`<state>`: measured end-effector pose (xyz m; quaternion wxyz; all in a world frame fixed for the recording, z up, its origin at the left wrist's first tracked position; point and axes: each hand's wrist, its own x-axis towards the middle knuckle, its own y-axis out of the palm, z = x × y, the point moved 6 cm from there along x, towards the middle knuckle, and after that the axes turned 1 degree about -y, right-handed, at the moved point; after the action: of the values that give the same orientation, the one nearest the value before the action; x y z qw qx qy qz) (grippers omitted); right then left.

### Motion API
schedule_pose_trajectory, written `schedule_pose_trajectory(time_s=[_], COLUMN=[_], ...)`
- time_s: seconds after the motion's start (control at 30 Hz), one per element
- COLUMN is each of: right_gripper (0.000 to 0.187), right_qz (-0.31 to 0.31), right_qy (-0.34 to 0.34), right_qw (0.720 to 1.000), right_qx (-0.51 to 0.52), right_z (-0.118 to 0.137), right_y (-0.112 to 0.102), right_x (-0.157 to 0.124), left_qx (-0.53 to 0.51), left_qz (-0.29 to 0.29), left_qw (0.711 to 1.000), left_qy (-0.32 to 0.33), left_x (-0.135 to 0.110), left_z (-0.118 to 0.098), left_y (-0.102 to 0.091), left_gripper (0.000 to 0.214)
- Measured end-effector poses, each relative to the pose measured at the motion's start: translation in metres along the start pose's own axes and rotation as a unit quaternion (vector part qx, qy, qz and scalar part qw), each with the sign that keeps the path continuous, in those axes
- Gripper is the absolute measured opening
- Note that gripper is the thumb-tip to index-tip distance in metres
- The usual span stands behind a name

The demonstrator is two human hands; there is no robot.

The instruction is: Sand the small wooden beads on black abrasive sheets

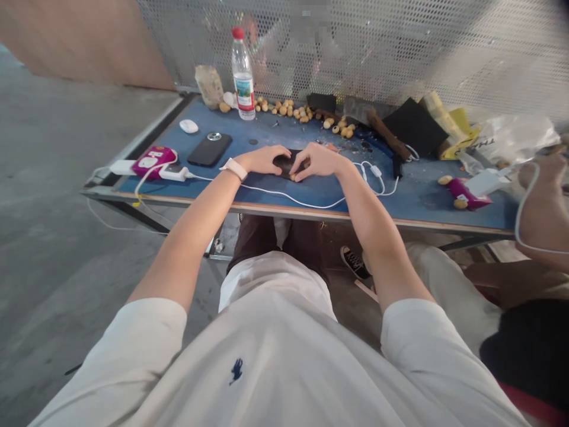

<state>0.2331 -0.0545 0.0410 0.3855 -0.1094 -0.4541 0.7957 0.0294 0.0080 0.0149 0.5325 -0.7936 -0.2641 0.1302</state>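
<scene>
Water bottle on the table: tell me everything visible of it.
The clear plastic water bottle stands upright at the far side of the blue table, before perforated metal mesh. It has a red cap and a blue-and-green label around its lower body. Round tan beads lie to its right; contact is unclear.

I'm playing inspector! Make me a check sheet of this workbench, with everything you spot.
surface: blue bench top, scuffed, with a wooden edge.
job's things: dark pad, small tan bead at its edge.
clutter: water bottle, white mouse, black phone, row of tan beads.
grippers: bare left hand and right hand on the pad, right fingers near the bead.
cables: white cable from pink power strip.
surroundings: perforated metal screen, concrete floor, co-worker's hand.
</scene>
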Motion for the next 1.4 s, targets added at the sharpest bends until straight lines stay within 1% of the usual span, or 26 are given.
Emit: schedule_pose_trajectory(time_s=[0.03,0.17,0.23,0.33,0.4,0.47,0.57,0.63,0.7,0.8,0.83,0.87,1.0,1.1,1.23,1.33,1.4], right_gripper=[0.046,0.042,0.044,0.049,0.049,0.045,0.040,0.040,0.043,0.050,0.050,0.049,0.039,0.034,0.040,0.042,0.044], right_qz=[-0.009,-0.087,-0.098,-0.049,-0.014,-0.021,-0.069,-0.078,-0.054,0.000,0.003,-0.006,-0.082,-0.084,-0.091,-0.116,-0.137], right_qy=[0.009,0.037,0.031,0.016,0.008,0.005,0.014,0.018,0.016,0.010,0.009,0.009,0.020,0.023,0.020,0.033,0.046], right_qw=[1.000,0.995,0.994,0.998,1.000,0.999,0.995,0.994,0.996,1.000,1.000,1.000,0.996,0.995,0.994,0.991,0.988], right_qx=[0.000,-0.026,-0.036,-0.030,-0.024,-0.032,-0.064,-0.075,-0.063,-0.018,-0.009,-0.007,-0.040,-0.051,-0.059,-0.064,-0.048], right_z=[-0.002,-0.010,-0.009,-0.002,0.002,0.004,0.004,0.004,0.005,0.008,0.009,0.008,0.003,-0.004,-0.016,-0.025,-0.027], right_y=[-0.001,0.000,0.000,0.003,0.005,0.005,0.003,0.003,0.004,0.006,0.006,0.005,0.002,0.006,0.001,-0.010,-0.018], right_x=[-0.001,0.008,0.011,0.006,0.002,0.001,0.006,0.009,0.008,0.002,0.000,0.000,0.006,0.010,0.008,0.003,-0.001], left_qx=[0.002,0.008,0.009,0.007,0.006,0.007,0.007,0.005,0.000,-0.008,-0.009,-0.010,-0.007,-0.001,0.010,0.016,0.025], left_qz=[0.002,0.008,0.006,0.002,0.001,0.001,0.003,0.009,0.012,0.008,0.006,0.004,-0.006,-0.004,0.004,0.003,0.002], left_qw=[1.000,1.000,1.000,1.000,1.000,1.000,1.000,1.000,1.000,1.000,1.000,1.000,1.000,1.000,1.000,1.000,0.999], left_qy=[-0.002,-0.019,-0.023,-0.004,0.008,0.008,-0.005,-0.012,-0.010,-0.001,0.000,0.000,-0.006,-0.016,-0.026,-0.027,-0.033], left_x=[0.000,0.000,-0.001,0.000,0.000,0.000,-0.001,-0.002,-0.002,-0.002,-0.001,-0.001,-0.002,-0.003,-0.003,-0.004,-0.004], left_z=[0.000,-0.001,-0.001,-0.001,0.000,0.000,0.000,-0.001,-0.002,-0.003,-0.003,-0.002,-0.003,-0.005,-0.005,-0.005,-0.004], left_y=[0.000,0.000,0.000,0.000,0.000,0.000,0.000,0.000,0.000,0.000,0.000,0.000,-0.002,-0.002,-0.001,-0.002,-0.004], left_gripper=[0.092,0.092,0.093,0.090,0.090,0.090,0.088,0.088,0.089,0.091,0.091,0.090,0.087,0.087,0.093,0.094,0.094])
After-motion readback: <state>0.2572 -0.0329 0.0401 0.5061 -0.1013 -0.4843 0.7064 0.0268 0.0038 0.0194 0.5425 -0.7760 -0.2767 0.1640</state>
